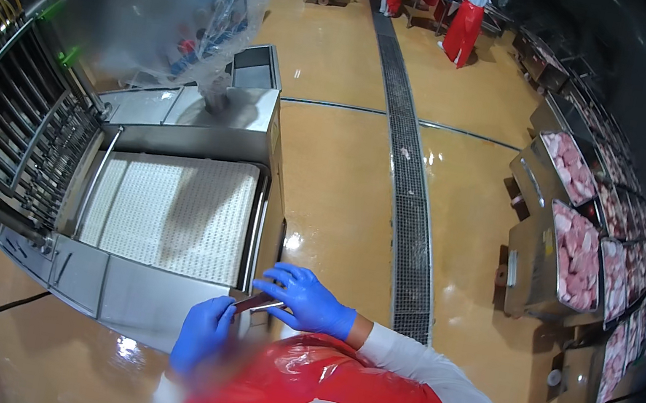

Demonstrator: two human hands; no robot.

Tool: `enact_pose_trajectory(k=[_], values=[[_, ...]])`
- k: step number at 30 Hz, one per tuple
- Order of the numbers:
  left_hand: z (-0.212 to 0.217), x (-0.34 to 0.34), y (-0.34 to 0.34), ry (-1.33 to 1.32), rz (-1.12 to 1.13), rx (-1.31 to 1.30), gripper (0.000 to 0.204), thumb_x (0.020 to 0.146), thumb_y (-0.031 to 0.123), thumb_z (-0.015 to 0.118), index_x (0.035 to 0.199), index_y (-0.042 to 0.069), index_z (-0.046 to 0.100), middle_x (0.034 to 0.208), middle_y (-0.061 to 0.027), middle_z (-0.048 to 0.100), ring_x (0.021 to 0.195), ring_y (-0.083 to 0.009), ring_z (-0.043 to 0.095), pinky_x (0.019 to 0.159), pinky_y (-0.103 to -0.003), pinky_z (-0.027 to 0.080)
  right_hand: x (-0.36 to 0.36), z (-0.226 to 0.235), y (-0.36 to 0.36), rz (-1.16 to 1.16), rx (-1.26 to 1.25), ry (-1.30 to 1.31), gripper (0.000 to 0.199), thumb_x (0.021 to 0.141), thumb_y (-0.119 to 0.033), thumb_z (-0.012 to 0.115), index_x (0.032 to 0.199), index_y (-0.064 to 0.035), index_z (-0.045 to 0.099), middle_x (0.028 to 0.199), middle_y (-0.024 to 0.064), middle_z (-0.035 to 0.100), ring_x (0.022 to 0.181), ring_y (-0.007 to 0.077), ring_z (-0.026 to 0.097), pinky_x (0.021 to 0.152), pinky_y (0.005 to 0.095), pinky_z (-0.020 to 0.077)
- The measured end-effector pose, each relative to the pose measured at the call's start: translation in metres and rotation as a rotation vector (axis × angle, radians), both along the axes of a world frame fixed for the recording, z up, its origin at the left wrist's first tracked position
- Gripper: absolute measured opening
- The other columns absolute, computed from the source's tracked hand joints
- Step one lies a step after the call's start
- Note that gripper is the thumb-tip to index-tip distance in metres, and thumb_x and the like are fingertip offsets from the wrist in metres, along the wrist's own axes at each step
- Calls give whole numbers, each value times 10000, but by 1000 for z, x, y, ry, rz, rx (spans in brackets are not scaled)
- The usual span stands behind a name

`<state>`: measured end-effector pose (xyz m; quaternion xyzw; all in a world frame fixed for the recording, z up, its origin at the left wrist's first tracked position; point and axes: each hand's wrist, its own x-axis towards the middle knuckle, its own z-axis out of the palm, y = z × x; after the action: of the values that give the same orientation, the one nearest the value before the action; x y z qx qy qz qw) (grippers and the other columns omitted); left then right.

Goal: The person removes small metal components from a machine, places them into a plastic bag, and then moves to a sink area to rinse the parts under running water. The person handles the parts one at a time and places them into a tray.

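Across from me, the person holds both blue-gloved hands close together in front of the body. The white-sleeved right arm [438, 380] bends at the elbow and comes inward, its wrist [359, 331] partly bare. The right hand [313, 301] points left, upper fingers [284, 273] spread and slightly bent. The left hand [202, 333] curls inward, its wrist blurred.

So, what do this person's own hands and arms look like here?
The left hand and right hand wear blue gloves. The right sleeve is white, long and stops short of the glove; the left sleeve, mostly out of sight, looks white too.
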<state>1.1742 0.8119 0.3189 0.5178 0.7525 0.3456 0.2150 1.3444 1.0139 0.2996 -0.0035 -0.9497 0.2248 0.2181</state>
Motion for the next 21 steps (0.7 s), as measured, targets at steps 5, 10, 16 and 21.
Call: enact_pose_trajectory(k=[5, 10, 16, 21], values=[[-5, 23, 87, 1, 5, 27, 184, 1012, 190, 600, 1042, 29, 684, 857, -182, 682, 795, -407, 664, 719, -455, 533, 18, -41, 91, 211, -457, -317, 333, 1009, -238, 622, 1281, -48, 605, 959, 199, 719, 869, 403, 707, 768, 453, 563], [-24, 45, 143, 27, 242, 108, 264, 1009, 243, 604, 1180, 49, 658, 997, -178, 707, 894, -394, 686, 787, -459, 556, 19, -65, 163, 289, -826, -517, 288, 1017, -158, 620, 1269, -21, 595, 835, 137, 719, 687, 246, 709, 647, 364, 552], [-14, 62, 93, 132, 925, 94, 351, 945, 201, 688, 1251, 35, 645, 979, -141, 690, 848, -290, 694, 808, -415, 562, -33, -92, 221, 229, -893, -758, 329, 1017, -152, 615, 1299, 9, 564, 813, 75, 701, 655, 127, 663, 601, 283, 528], [-21, 65, 32, 442, 1514, -63, 357, 931, 226, 692, 1221, 21, 657, 1065, -160, 675, 987, -341, 644, 902, -451, 517, -142, -50, 212, 382, -952, -552, 286, 1052, -145, 548, 1263, 48, 560, 774, 81, 647, 625, 122, 626, 586, 274, 514]])
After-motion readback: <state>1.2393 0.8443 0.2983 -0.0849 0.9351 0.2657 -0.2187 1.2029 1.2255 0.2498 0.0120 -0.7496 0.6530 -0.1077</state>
